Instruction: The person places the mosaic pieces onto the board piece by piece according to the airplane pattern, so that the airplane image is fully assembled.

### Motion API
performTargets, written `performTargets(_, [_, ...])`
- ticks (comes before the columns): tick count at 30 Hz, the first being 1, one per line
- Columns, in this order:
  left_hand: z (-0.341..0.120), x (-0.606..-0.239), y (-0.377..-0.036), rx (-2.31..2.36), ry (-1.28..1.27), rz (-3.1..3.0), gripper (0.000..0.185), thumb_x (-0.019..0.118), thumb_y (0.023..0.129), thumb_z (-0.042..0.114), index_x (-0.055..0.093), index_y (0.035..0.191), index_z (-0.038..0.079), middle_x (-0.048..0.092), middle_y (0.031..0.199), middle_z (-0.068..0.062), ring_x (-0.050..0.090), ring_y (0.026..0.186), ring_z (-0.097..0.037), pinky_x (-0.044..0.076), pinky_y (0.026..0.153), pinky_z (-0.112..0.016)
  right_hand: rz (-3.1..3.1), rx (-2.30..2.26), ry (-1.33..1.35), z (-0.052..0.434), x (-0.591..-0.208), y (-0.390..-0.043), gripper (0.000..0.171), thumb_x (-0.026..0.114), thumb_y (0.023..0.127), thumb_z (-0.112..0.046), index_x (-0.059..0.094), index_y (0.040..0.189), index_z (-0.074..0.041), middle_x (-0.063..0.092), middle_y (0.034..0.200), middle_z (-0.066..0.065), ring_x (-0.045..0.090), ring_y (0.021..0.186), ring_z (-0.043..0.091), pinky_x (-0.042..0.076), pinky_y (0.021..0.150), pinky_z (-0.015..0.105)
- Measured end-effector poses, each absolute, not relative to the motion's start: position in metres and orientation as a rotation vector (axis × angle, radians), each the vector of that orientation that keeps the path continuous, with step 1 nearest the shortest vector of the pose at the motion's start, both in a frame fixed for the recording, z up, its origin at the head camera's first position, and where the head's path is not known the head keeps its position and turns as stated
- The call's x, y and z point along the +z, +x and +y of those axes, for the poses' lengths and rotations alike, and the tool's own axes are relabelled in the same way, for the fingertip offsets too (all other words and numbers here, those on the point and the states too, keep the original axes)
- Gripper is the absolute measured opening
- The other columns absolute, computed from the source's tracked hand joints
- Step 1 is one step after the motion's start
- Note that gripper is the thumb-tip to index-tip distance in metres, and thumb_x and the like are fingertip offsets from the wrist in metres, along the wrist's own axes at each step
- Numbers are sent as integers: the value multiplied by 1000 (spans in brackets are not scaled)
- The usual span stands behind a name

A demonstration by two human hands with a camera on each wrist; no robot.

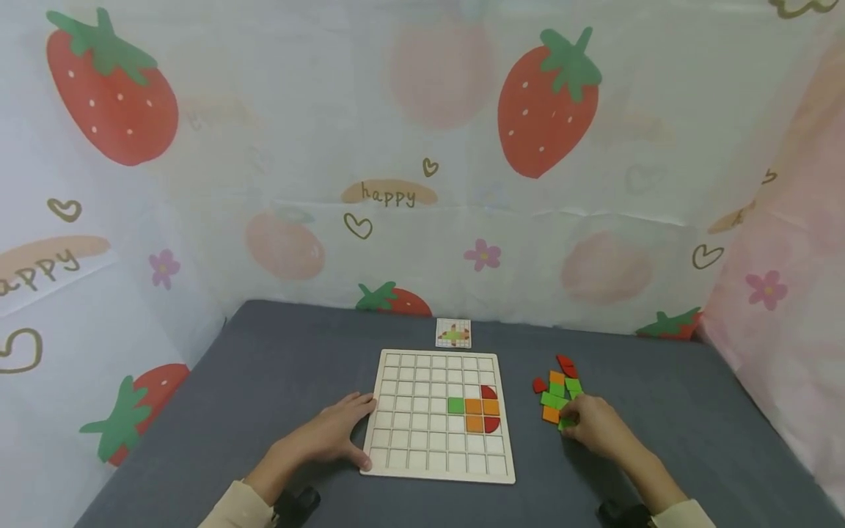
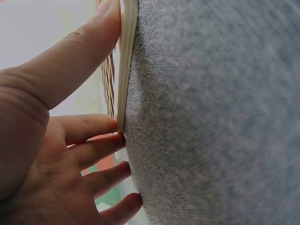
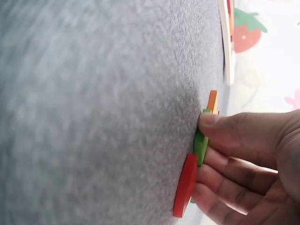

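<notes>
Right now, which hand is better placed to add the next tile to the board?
Probably the right hand: it touches a green tile, while the left hand rests against the left side of the board.

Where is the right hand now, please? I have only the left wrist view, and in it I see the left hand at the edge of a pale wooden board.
Observer: The right hand is to the right of the pale wooden board, at a loose group of small, flat green, orange and red pieces.
Operator: Thank you. Which pieces lie on the board? My view does not show this clearly.
Observer: Six lie there: one green square, three orange squares and two red pieces with a rounded edge.
</notes>
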State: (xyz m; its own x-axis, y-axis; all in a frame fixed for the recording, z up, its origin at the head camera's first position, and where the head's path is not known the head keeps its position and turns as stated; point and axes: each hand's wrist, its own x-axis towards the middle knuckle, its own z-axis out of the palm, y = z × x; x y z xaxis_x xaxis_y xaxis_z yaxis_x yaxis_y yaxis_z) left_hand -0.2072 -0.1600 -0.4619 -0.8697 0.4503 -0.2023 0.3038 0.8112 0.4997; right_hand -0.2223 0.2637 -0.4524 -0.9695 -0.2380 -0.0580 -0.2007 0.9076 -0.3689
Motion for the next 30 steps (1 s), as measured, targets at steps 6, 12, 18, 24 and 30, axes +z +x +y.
performTargets(6, [-160, -460, -208, 669, 543, 2673, 97, 77, 60, 42, 34, 139, 5, 31, 146, -12, 20, 138, -34, 23, 103, -60, 2954, -580, -356, 265, -451, -223, 20, 74, 69, -12, 71, 88, -7, 60, 80, 0, 54, 72, 11, 47, 62, 30])
performTargets(12, [-160, -459, -208, 677, 553, 2654, 97, 77, 61, 44, 34, 139, 6, 30, 147, -12, 19, 138, -35, 22, 103, -60, 2952, -623, -321, 264, -449, -221, 19, 74, 70, -13, 70, 89, -9, 60, 81, -1, 54, 74, 10, 47, 63, 28])
performTargets(18, [-159, -460, -206, 671, 582, 2662, 98, 76, 60, 44, 34, 139, 5, 29, 147, -13, 19, 138, -36, 22, 103, -61, 2975, -688, -382, 255, -446, -220, 22, 73, 71, -14, 71, 92, -8, 59, 78, -2, 49, 70, 8, 41, 60, 24])
performTargets(24, [-159, -460, -206, 668, 568, 2667, 97, 76, 61, 43, 34, 139, 6, 29, 147, -12, 19, 138, -35, 22, 103, -60, 2997, -781, -443, 240, -447, -220, 22, 73, 71, -13, 70, 92, -6, 60, 76, -2, 47, 68, 8, 40, 57, 21])
performTargets(30, [-159, -460, -207, 664, 567, 2671, 97, 77, 61, 42, 34, 139, 5, 29, 147, -13, 19, 138, -36, 23, 103, -59, 2985, -821, -439, 220, -447, -223, 21, 74, 71, -13, 70, 90, -8, 59, 79, -2, 48, 70, 8, 42, 60, 20])
